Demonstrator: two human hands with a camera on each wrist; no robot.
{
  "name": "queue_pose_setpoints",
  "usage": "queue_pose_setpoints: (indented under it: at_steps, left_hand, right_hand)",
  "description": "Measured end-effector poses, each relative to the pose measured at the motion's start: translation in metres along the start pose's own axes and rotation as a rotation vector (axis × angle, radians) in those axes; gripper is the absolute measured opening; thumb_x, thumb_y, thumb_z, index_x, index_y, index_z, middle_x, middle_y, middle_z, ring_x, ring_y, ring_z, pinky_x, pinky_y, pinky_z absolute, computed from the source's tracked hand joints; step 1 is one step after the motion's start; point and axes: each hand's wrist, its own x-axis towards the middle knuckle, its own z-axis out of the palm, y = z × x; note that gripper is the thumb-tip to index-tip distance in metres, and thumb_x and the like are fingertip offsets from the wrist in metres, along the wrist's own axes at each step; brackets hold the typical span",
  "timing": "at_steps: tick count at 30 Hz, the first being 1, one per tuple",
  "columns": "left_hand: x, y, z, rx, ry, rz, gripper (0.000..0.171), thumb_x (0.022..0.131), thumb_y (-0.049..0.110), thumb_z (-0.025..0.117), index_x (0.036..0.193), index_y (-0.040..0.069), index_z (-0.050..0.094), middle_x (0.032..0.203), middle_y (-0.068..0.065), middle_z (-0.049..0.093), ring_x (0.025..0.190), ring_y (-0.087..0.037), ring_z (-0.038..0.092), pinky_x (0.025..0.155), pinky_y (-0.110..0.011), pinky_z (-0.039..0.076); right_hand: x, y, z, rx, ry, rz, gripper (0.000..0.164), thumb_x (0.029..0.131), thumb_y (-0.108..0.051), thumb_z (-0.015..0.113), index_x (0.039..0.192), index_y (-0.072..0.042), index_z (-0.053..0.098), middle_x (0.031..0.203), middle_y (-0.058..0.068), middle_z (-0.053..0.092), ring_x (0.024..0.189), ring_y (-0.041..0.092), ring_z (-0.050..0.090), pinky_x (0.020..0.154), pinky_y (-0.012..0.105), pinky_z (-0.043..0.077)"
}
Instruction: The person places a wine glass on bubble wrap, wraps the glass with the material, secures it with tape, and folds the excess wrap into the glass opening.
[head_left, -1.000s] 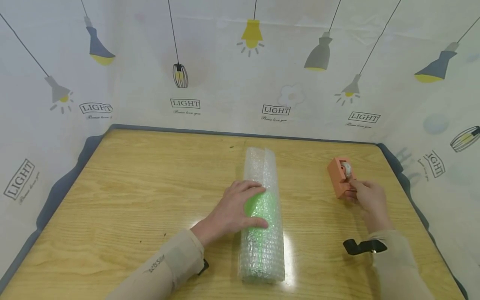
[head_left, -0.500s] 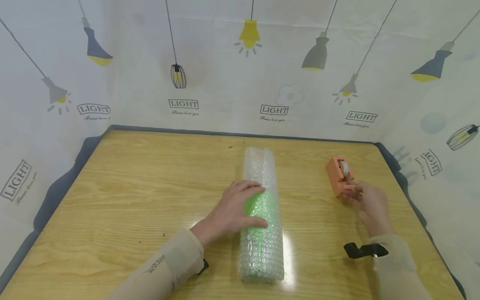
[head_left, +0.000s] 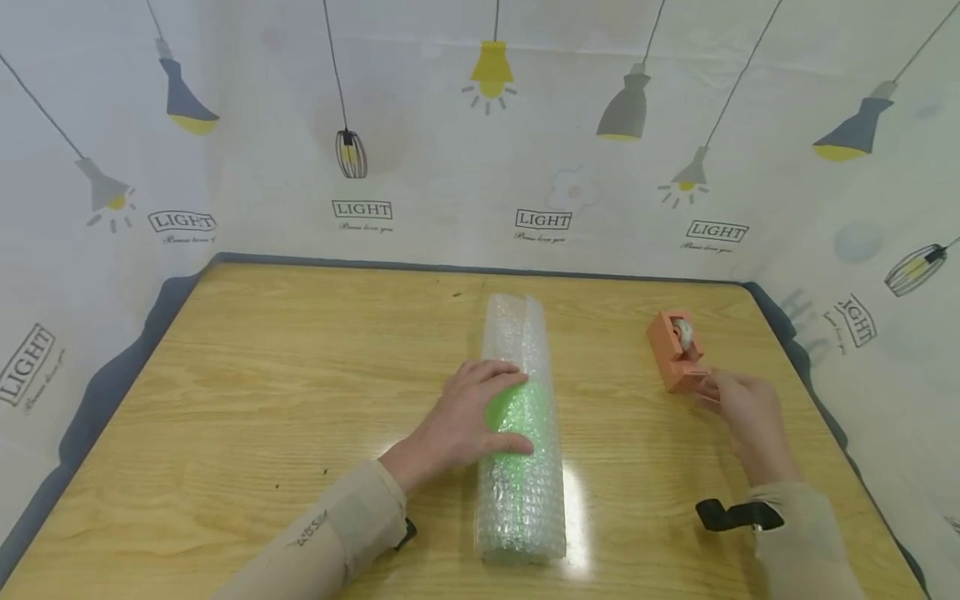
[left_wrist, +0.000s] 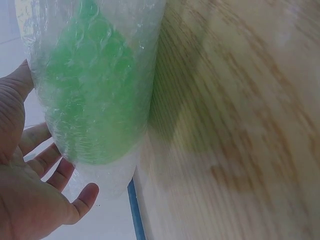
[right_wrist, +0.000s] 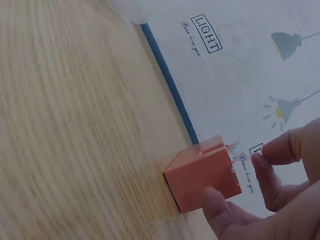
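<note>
Head cam: L hand, fingers spread, rests on bubble-wrapped green item lying mid-table; R hand at orange tape dispenser. L wrist: relaxed fingers touch item. R wrist: thumb & finger pinch clear tape nr dispenser.

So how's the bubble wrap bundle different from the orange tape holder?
The bubble wrap bundle is see-through with green inside, while the tape holder is solid orange. The bundle is long and rounded; the tape holder is smaller and boxy. Both rest on the wooden table.
</note>
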Motion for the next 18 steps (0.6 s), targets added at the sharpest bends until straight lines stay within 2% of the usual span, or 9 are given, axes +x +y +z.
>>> queue_pose_setpoints:
  at_steps: [1, 2, 6, 11, 18]
  left_hand:
    - [0.0, 0.0, 0.0, 0.002, 0.001, 0.001, 0.089, 0.078, 0.051, 0.087, 0.152, 0.016, 0.052, 0.157, -0.003, 0.046, 0.145, -0.027, 0.037, 0.122, -0.054, 0.029]
    - [0.0, 0.0, 0.0, 0.006, 0.001, 0.003, 0.089, 0.078, 0.052, 0.087, 0.152, 0.016, 0.052, 0.157, -0.003, 0.046, 0.145, -0.027, 0.037, 0.122, -0.054, 0.029]
    - [0.001, 0.0, 0.0, 0.008, 0.006, 0.007, 0.089, 0.078, 0.051, 0.087, 0.152, 0.015, 0.052, 0.157, -0.003, 0.046, 0.144, -0.027, 0.038, 0.121, -0.054, 0.03]
    - [0.001, 0.0, 0.0, 0.001, 0.004, 0.004, 0.089, 0.078, 0.051, 0.087, 0.152, 0.016, 0.052, 0.157, -0.004, 0.046, 0.145, -0.027, 0.037, 0.121, -0.055, 0.03]
    - [0.001, -0.001, 0.002, 0.0, 0.005, 0.008, 0.089, 0.078, 0.05, 0.088, 0.151, 0.015, 0.053, 0.157, -0.004, 0.046, 0.145, -0.027, 0.037, 0.121, -0.056, 0.029]
  right_hand:
    - [-0.002, 0.001, 0.001, -0.079, 0.023, -0.006, 0.056, 0.109, -0.03, 0.042, 0.144, 0.015, 0.046, 0.132, 0.017, 0.052, 0.09, 0.004, 0.065, 0.082, 0.022, 0.06]
    - [-0.003, 0.001, 0.001, -0.131, 0.035, 0.003, 0.059, 0.109, -0.033, 0.043, 0.144, 0.014, 0.047, 0.131, 0.016, 0.054, 0.092, 0.006, 0.064, 0.081, 0.022, 0.06]
    - [-0.004, 0.003, 0.001, -0.221, 0.044, 0.016, 0.057, 0.108, -0.035, 0.047, 0.135, 0.015, 0.054, 0.129, 0.021, 0.058, 0.09, 0.013, 0.064, 0.076, 0.023, 0.058]
    - [-0.003, 0.007, 0.001, -0.195, 0.009, 0.033, 0.053, 0.109, -0.029, 0.048, 0.131, 0.02, 0.053, 0.115, 0.019, 0.061, 0.08, 0.009, 0.064, 0.072, 0.025, 0.061]
    - [-0.004, 0.013, 0.0, -0.182, -0.007, 0.042, 0.048, 0.11, -0.025, 0.045, 0.132, 0.017, 0.051, 0.105, 0.013, 0.064, 0.077, 0.009, 0.066, 0.072, 0.025, 0.061]
